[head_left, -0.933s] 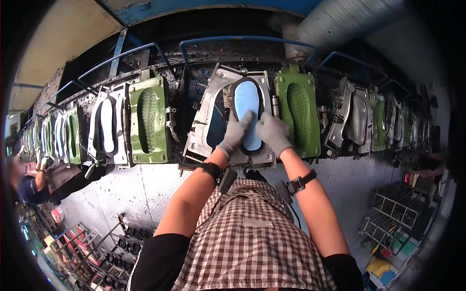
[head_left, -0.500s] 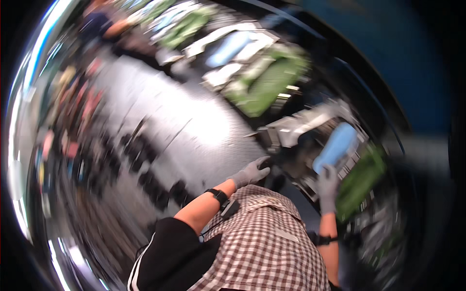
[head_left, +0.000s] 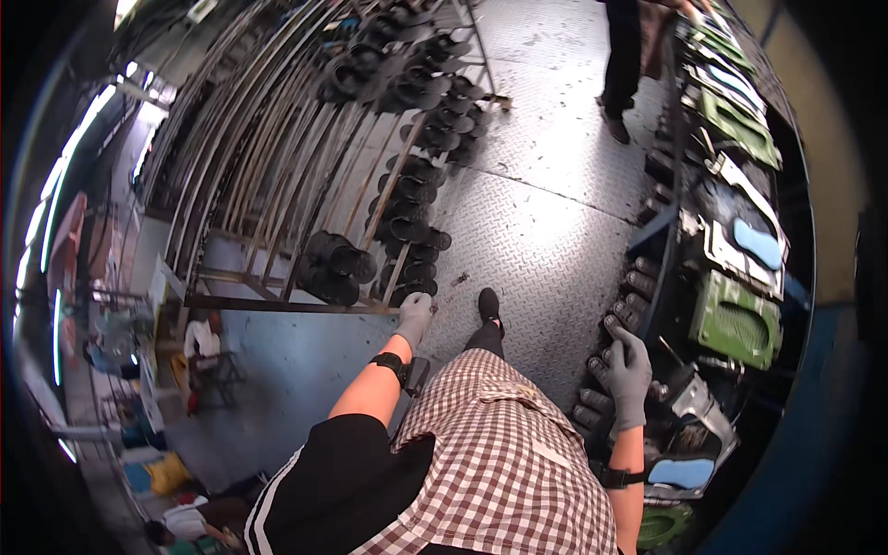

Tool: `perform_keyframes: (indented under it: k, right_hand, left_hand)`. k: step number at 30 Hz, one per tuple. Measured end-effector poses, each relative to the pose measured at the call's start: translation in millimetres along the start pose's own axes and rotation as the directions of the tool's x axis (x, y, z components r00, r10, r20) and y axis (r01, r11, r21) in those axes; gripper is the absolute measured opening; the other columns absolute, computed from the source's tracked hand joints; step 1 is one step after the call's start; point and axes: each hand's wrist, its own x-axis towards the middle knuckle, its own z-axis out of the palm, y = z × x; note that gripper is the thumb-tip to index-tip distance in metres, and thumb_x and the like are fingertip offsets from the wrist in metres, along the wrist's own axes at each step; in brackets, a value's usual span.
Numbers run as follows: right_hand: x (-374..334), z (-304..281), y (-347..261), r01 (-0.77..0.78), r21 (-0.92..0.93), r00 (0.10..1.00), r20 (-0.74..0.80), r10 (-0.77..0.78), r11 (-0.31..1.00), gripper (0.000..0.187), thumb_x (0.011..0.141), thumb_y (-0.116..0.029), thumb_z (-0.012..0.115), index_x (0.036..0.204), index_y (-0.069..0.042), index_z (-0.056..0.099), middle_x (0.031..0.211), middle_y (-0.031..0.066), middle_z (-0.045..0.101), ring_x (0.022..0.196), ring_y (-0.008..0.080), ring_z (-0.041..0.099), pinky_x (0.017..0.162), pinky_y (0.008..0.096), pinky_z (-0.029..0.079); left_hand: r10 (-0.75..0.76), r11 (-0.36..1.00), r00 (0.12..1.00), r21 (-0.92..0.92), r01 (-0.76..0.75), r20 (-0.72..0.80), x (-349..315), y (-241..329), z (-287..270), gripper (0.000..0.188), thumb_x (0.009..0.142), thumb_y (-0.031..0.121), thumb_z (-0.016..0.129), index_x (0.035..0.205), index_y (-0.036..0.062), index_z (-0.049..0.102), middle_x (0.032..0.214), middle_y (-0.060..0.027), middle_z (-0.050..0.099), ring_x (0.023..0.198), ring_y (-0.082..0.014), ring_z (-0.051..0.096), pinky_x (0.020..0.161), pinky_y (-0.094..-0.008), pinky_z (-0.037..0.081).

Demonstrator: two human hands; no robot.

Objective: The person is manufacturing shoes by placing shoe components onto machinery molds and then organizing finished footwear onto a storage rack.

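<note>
My left hand (head_left: 416,319), in a grey glove, is closed beside the lower end of a metal rack (head_left: 287,304); nothing sticks out of its fingers. Black open shoes (head_left: 335,268), several of them, sit along the rack bars just beyond this hand. My right hand (head_left: 627,377), also gloved in grey, has its fingers apart and holds nothing visible. It hangs over a row of dark rounded pieces (head_left: 632,310), which look like shoe toes, beside the machine line. Close to it lies a green mould (head_left: 737,319) with a sole-shaped hollow.
A patterned metal floor (head_left: 527,222) runs ahead between rack and machine line. A person's dark-clothed legs (head_left: 624,55) stand farther along it. Light-blue foot-shaped pieces (head_left: 757,243) lie in metal frames at right. Another person (head_left: 190,523) is low at the far left.
My view has turned left: the shoe rack has come nearer the middle and the machine line has shifted right. My left hand has closed; my right hand is off the blue piece.
</note>
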Motion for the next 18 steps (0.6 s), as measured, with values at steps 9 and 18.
perform_keyframes:
  k: [9, 18]
  right_hand:
    - [149.7, 208.9, -34.1, 0.208, -0.362, 0.848, 0.530, 0.017, 0.909, 0.029, 0.097, -0.031, 0.061, 0.117, -0.013, 0.071, 0.111, 0.0143, 0.072, 0.104, 0.0316, 0.069, 0.092, 0.0424, 0.053]
    - [213.0, 437.7, -10.4, 0.430, -0.417, 0.567, 0.815, 0.120, 0.800, 0.048, 0.097, -0.035, 0.056, 0.141, -0.017, 0.055, 0.130, 0.0141, 0.065, 0.119, 0.0335, 0.064, 0.100, 0.0458, 0.051]
  left_hand:
    - [-0.239, 0.968, 0.971, 0.072, 0.239, -0.005, 101.1, -88.6, -36.7, 0.024, 0.087, 0.027, 0.065, 0.096, 0.0058, 0.073, 0.085, -0.0067, 0.069, 0.082, -0.0200, 0.065, 0.076, -0.0370, 0.051]
    - [-0.692, 0.657, 0.686, -0.197, 0.728, 0.226, 171.5, -134.2, 38.3, 0.050, 0.095, 0.035, 0.069, 0.140, 0.0160, 0.056, 0.127, -0.0074, 0.065, 0.109, -0.0283, 0.063, 0.096, -0.0444, 0.050]
